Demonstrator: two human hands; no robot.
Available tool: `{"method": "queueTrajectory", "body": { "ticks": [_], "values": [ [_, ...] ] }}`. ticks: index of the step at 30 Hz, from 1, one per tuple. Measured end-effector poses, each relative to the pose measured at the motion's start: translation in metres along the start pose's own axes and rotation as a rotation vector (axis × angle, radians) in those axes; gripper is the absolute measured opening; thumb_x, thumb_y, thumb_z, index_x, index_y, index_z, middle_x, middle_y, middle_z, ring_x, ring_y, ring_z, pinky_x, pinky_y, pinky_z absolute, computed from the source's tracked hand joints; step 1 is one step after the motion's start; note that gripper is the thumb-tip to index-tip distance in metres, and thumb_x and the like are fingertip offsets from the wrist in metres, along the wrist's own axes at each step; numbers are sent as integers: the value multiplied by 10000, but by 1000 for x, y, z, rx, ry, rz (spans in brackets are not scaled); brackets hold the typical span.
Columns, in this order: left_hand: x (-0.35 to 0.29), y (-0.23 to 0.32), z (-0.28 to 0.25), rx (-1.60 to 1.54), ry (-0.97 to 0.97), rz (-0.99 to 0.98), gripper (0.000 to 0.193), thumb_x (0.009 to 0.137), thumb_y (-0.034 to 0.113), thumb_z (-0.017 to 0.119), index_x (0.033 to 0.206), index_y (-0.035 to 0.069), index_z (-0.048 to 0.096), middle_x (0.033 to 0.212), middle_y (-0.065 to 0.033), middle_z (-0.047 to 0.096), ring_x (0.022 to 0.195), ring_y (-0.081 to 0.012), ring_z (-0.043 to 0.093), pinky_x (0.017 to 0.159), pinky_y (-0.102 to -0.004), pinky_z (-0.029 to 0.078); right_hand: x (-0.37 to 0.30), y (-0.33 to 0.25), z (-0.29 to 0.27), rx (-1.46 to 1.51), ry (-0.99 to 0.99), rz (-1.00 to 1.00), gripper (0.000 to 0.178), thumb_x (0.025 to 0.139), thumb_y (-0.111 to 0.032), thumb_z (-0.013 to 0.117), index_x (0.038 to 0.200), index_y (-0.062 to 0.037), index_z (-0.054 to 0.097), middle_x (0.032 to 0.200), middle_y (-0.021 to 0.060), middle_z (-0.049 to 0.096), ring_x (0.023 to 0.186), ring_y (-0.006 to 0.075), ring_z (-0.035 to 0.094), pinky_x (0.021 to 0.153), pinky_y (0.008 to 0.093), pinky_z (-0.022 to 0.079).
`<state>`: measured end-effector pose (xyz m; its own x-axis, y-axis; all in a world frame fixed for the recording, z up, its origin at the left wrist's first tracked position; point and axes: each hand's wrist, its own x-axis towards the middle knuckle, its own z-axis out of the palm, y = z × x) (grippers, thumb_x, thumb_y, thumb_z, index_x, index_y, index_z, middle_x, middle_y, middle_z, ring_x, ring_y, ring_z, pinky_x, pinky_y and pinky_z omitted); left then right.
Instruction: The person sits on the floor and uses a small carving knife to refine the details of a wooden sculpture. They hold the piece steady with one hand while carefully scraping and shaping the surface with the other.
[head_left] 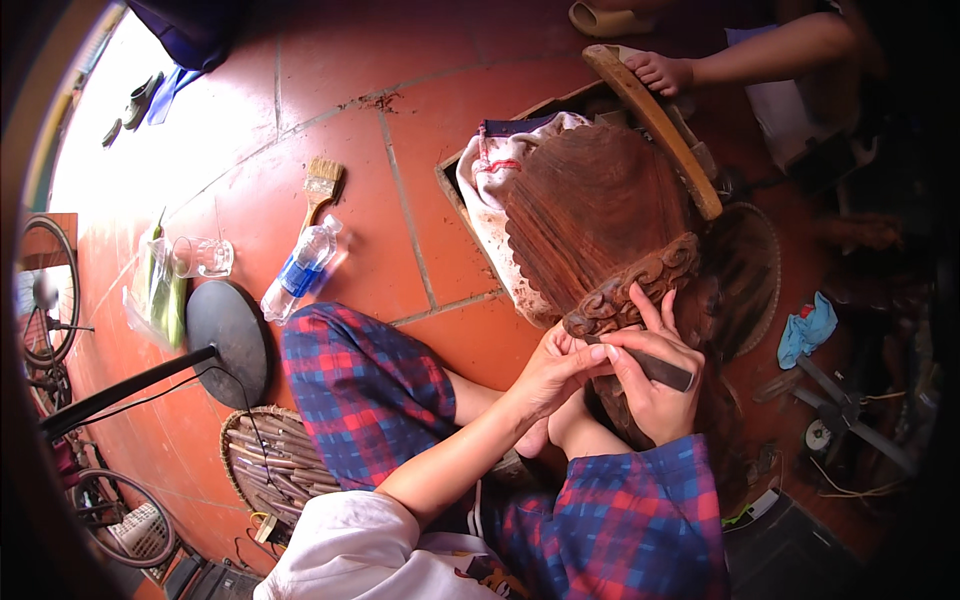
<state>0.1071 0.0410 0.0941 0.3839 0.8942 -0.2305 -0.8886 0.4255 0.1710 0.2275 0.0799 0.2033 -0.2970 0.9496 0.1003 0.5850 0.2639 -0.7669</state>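
In the head view, your right hand (658,402) is closed round a flat dark tool (664,372), whose blunt end sticks out past the palm on the right; two of its fingers are raised and spread toward the carved scrollwork edge (632,290) of a dark brown wooden panel (598,215); your left hand (553,368) sits just beside the right, drawn in narrow with thumb and fingers bunched near the tool's other end; that end is hidden there, so you cannot tell whether the left hand grips it or only steadies it.

The panel lies ahead of you, its scrollwork edge nearest your hands and its left edge scalloped; a white cloth (490,190) with red marks shows from under it on the left, within a wooden frame (449,181); a curved wooden bar (660,130) slants past its far right corner, with another person's bare foot (662,73) against the bar's upper end.

On the red tiled floor (350,365) to your left, a brush (321,183) lies bristles away from you, just beyond a clear bottle (302,268) with a blue label; a glass mug (204,257) is farther left; nearer you is a round basket (275,462) of stick-like pieces; a light blue cloth (808,328) lies off to your right.
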Motion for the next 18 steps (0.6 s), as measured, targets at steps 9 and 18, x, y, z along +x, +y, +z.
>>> {"method": "queueTrajectory", "body": {
  "ticks": [9,18],
  "values": [
    [-4,-1,11,4,81,22,296,892,113,719,1154,28,614,998,-63,703,939,-166,678,884,-347,567,3,-8,-2,-59,-17,-13,89,801,5,646,853,-18,714,833,121,721,1161,384,621,1105,587,326],
    [3,-7,17,50,131,77,346,909,111,701,1217,14,574,1082,-82,695,990,-174,677,898,-355,576,15,-15,-10,-127,-69,17,103,808,-14,655,888,-17,719,847,148,719,1124,381,639,1059,597,374]
  ]
}}
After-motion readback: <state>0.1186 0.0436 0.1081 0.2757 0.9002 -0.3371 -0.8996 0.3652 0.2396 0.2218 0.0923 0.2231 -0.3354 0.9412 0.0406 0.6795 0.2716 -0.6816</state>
